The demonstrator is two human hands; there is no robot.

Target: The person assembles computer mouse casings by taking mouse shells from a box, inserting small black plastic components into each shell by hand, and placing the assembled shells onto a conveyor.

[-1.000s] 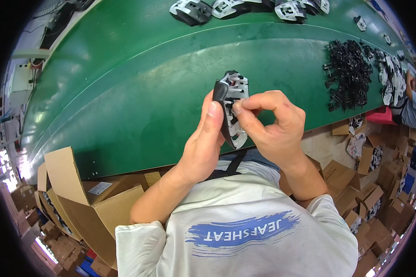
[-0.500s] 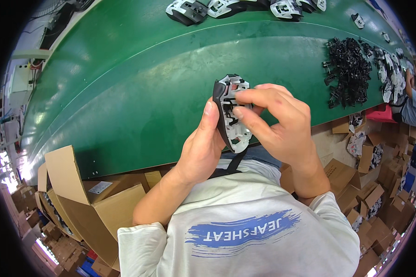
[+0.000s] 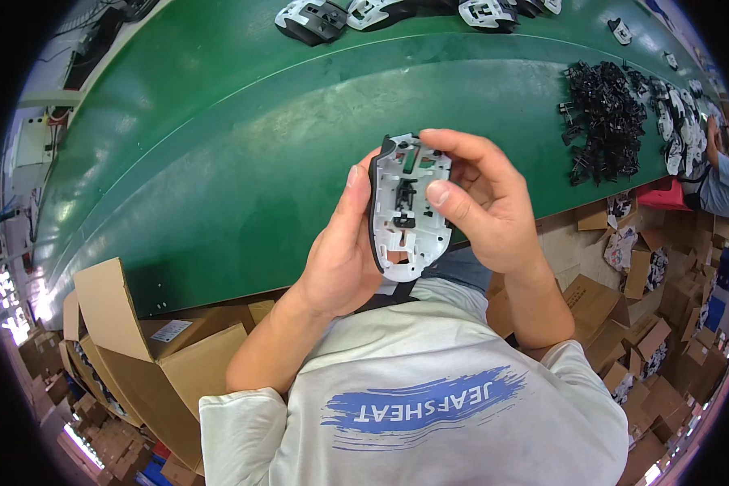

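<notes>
A computer mouse shell [image 3: 389, 223], white inside with a black outer side, is held up over the near edge of the bench, its hollow inside facing me. A small black plastic part [image 3: 405, 198] sits in the middle of that inside. My left hand [image 3: 340, 247] is closed around the shell's left side, thumb along the black edge. On the opposite side my right hand [image 3: 486, 198] grips it, forefinger at the top end and thumb by the right rim. The fingers behind the shell are hidden.
Several white-and-black mouse shells [image 3: 312, 20] lie along the far side of the green bench [image 3: 243, 162]. At the right are a heap of black plastic parts [image 3: 606, 121] and more white shells [image 3: 676, 121]. Open cardboard boxes [image 3: 117, 312] stand left and right; another person [image 3: 721, 182] sits at far right.
The shell has turned so its inside shows more fully. My right hand's fingers have moved from inside the shell to its top and right rim.
</notes>
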